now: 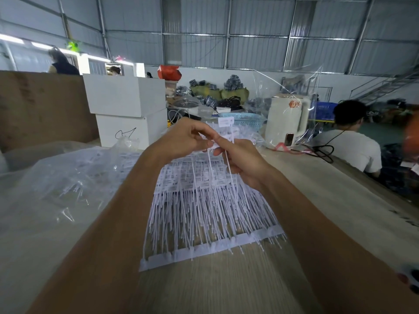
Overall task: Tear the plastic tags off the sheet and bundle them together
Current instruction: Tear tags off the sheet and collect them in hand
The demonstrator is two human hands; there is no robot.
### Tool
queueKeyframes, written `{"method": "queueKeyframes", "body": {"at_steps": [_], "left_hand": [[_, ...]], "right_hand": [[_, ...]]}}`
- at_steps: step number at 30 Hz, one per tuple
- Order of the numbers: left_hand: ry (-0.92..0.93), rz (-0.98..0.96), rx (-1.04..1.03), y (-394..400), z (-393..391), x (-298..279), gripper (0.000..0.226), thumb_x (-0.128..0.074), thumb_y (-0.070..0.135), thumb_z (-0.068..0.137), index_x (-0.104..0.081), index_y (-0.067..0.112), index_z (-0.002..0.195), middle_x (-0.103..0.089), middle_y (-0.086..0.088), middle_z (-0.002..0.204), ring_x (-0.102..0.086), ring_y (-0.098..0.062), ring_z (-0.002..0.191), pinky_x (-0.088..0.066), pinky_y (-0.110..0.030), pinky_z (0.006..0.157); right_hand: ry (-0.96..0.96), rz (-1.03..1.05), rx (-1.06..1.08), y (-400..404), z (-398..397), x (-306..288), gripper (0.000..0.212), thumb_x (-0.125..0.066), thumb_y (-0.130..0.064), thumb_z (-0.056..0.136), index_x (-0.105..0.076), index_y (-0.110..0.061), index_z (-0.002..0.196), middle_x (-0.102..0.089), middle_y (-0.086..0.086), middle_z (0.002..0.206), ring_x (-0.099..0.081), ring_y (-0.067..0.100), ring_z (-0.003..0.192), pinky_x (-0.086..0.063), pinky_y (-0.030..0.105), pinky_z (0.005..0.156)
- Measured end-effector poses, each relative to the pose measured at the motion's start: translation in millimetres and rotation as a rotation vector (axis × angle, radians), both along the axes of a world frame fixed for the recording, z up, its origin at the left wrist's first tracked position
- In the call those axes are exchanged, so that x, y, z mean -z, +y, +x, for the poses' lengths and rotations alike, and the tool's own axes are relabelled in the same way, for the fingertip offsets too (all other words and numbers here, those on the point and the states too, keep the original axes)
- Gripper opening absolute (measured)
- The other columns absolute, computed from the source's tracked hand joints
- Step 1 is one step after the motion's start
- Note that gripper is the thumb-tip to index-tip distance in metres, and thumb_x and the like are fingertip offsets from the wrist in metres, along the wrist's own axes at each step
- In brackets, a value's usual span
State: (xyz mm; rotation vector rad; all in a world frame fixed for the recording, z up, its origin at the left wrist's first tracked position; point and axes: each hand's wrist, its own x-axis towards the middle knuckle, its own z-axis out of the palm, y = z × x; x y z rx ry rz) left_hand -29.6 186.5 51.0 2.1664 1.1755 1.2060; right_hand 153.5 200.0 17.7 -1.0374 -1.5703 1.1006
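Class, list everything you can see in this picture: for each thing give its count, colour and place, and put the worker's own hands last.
sheets of plastic tags: a stack, count unclear, white, on the table centre
loose tags: a few, white, pinched above the sheets
table: one, pale wood, foreground
clear plastic bag: one, transparent, table left
boxes: two, white, stacked behind left
kettle: one, white, table right
basket: one, light blue, behind the hands
seated person: one, white shirt, right
red bag: one, background
left hand: holds tags
right hand: holds tags
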Motion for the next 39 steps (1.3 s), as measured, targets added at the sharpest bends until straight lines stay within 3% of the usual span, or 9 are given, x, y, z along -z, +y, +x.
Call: {"method": "queueKeyframes", "body": {"at_steps": [6, 10, 14, 18, 24, 27, 31, 35, 39], "left_hand": [[-0.062, 0.039, -0.001, 1, 4, 2, 0.022, -0.077, 0.001, 0.084, -0.075, 0.010, 0.105, -0.076, -0.010, 0.091, -0.069, -0.016, 0.079, -0.058, -0.025, 0.075], [-0.050, 0.015, -0.111, 6, 7, 6, 0.019, -0.074, 0.023, 0.091, -0.071, 0.006, 0.097, -0.070, -0.016, 0.087, -0.065, -0.021, 0.073, -0.054, -0.031, 0.073], [-0.061, -0.047, -0.106, 4, 8, 11, 0.041, -0.059, 0.028, 0.101, -0.065, -0.008, 0.085, -0.067, -0.008, 0.068, -0.060, -0.007, 0.059, -0.046, -0.016, 0.060], [-0.119, -0.129, -0.118, 6, 5, 10, 0.041, -0.056, 0.027, 0.103, -0.058, 0.010, 0.065, -0.056, 0.009, 0.053, -0.048, -0.006, 0.053, -0.041, -0.017, 0.058], [-0.231, -0.201, -0.082, 5, 1, 7, 0.041, -0.054, 0.026, 0.104, -0.056, 0.011, 0.066, -0.047, 0.011, 0.046, -0.045, -0.002, 0.047, -0.042, -0.011, 0.057], [-0.228, -0.203, -0.062, 5, -1, 8, 0.041, -0.054, 0.027, 0.104, -0.058, 0.010, 0.067, -0.046, 0.008, 0.049, -0.043, -0.004, 0.048, -0.036, -0.021, 0.060], [-0.268, -0.201, 0.018, 7, -6, 10, 0.041, -0.053, 0.023, 0.103, -0.061, -0.014, 0.085, -0.040, -0.007, 0.058, -0.034, -0.015, 0.052, -0.030, -0.029, 0.058], [-0.384, -0.227, 0.080, 9, -9, 10, 0.036, -0.053, 0.016, 0.101, -0.080, 0.018, 0.077, -0.042, -0.006, 0.058, -0.035, -0.014, 0.050, -0.031, -0.023, 0.050], [-0.334, -0.233, 0.097, 4, -9, 6, 0.027, -0.059, 0.024, 0.096, -0.068, 0.006, 0.077, -0.039, -0.010, 0.062, -0.029, -0.017, 0.055, -0.028, -0.030, 0.056]], "right_hand": [[0.167, -0.108, -0.107, -2, -5, 2, 0.034, -0.066, -0.041, 0.097, -0.064, -0.012, 0.079, -0.046, -0.003, 0.064, -0.031, 0.007, 0.045, -0.025, 0.021, 0.039], [0.284, -0.123, -0.103, -1, -3, -2, 0.035, -0.064, -0.034, 0.099, -0.060, -0.013, 0.071, -0.036, -0.005, 0.056, -0.025, 0.009, 0.045, -0.024, 0.020, 0.038], [0.334, -0.134, -0.128, -2, -3, -3, 0.035, -0.064, -0.033, 0.099, -0.057, -0.012, 0.072, -0.030, -0.004, 0.058, -0.025, 0.011, 0.048, -0.026, 0.021, 0.039], [0.164, 0.049, -0.067, -4, -6, -2, 0.033, -0.063, -0.033, 0.101, -0.061, -0.009, 0.078, -0.039, -0.011, 0.050, -0.031, 0.008, 0.046, -0.028, 0.021, 0.044], [-0.075, 0.360, 0.107, -11, -14, -8, 0.049, -0.062, -0.031, 0.101, -0.058, 0.017, 0.092, -0.055, -0.015, 0.049, -0.038, 0.002, 0.044, -0.032, 0.020, 0.047], [-0.262, 0.536, 0.191, -15, -15, -9, 0.045, -0.061, -0.033, 0.101, -0.053, 0.003, 0.076, -0.058, 0.011, 0.066, -0.042, 0.013, 0.057, -0.033, 0.038, 0.056], [-0.454, 0.763, 0.229, -19, -14, -12, 0.043, -0.059, -0.035, 0.102, -0.036, -0.018, 0.070, -0.037, -0.006, 0.060, -0.035, 0.018, 0.055, -0.024, 0.037, 0.053], [-0.539, 0.903, 0.267, -18, -13, -12, 0.036, -0.057, -0.035, 0.103, -0.043, -0.011, 0.080, -0.039, -0.005, 0.065, -0.042, 0.022, 0.061, -0.019, 0.035, 0.056], [-0.638, 0.972, 0.308, -20, -10, -15, 0.030, -0.055, -0.037, 0.103, -0.042, -0.017, 0.086, -0.048, -0.002, 0.077, -0.043, 0.020, 0.062, -0.025, 0.033, 0.052]]}}
